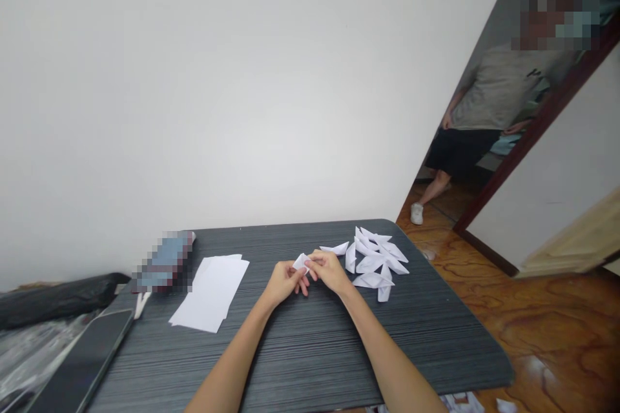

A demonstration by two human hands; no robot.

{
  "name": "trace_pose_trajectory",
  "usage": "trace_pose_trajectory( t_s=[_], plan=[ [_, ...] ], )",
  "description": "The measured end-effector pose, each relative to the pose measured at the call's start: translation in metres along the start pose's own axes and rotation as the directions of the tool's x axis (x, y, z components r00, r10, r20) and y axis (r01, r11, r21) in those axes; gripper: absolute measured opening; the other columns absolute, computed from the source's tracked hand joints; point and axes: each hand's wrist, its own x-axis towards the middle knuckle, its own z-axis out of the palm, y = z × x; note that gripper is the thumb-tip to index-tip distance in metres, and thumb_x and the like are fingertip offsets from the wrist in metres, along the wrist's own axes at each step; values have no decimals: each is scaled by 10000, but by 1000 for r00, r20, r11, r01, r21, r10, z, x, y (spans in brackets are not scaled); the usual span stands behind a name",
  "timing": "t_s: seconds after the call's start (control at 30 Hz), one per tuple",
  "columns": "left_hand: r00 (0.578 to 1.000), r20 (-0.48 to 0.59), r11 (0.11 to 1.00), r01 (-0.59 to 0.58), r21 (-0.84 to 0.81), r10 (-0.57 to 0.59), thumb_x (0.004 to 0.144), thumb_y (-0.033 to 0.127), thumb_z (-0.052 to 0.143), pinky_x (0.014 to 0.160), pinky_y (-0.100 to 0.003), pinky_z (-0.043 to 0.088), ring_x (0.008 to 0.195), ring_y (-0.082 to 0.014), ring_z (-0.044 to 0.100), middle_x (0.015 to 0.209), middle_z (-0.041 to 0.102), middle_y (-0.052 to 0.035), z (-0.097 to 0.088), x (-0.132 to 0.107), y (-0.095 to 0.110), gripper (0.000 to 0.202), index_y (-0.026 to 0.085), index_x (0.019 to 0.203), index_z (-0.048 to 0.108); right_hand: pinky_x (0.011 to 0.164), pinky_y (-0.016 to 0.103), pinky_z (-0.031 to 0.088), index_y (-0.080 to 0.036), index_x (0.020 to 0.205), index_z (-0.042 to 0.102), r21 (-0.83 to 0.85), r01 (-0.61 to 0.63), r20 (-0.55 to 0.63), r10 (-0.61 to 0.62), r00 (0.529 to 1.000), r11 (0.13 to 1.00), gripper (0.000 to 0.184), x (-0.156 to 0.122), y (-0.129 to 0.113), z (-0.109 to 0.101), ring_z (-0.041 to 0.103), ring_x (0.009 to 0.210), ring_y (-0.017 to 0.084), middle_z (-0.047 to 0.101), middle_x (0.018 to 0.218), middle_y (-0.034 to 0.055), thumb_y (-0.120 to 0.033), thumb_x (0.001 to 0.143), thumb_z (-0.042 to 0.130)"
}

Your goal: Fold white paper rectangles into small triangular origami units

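My left hand point(285, 282) and my right hand point(330, 270) meet over the middle of the dark striped table point(310, 348). Both pinch one small folded piece of white paper point(301, 262) between their fingertips, held just above the tabletop. To the right of my hands lies a pile of several folded white paper triangles point(374, 259). A small stack of flat white paper sheets point(211, 290) lies to the left of my hands.
A dark phone point(82, 364) rests at the table's left front edge, with a blurred object point(162, 261) and a black bag point(58, 300) behind it. A person point(479, 110) stands in the doorway at the right. Paper scraps point(465, 402) lie on the wooden floor.
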Motion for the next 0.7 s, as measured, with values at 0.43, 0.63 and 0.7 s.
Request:
trace_pose_trajectory(
  t_s=[0.43,0.63,0.7],
  plan=[
    [902,-217,863,-251,439,372,789,272,436,618,-255,459,663,-165,603,846,666,-69,-2,-3,3,281,166,967,625,309,181,294,-160,753,636,-106,-9,-123,-4,992,994,271,1,9,10,431,349,75,559,516,-2,-399,710,516],
    [903,-295,904,-185,386,311,779,265,438,586,-245,462,642,-157,599,842,668,-66,-3,-1,-4,280,149,945,632,330,181,340,-152,767,598,-139,-5,-94,-8,996,990,250,-2,6,10,481,334,80,563,544,-2,-379,728,499],
    [900,-311,913,-182,366,304,780,247,427,574,-241,462,600,-139,585,831,668,-60,-4,0,-7,288,149,972,618,334,181,345,-158,750,581,-146,5,-107,-21,994,989,238,-2,5,11,506,349,86,574,590,2,-378,729,494]
  ],
)
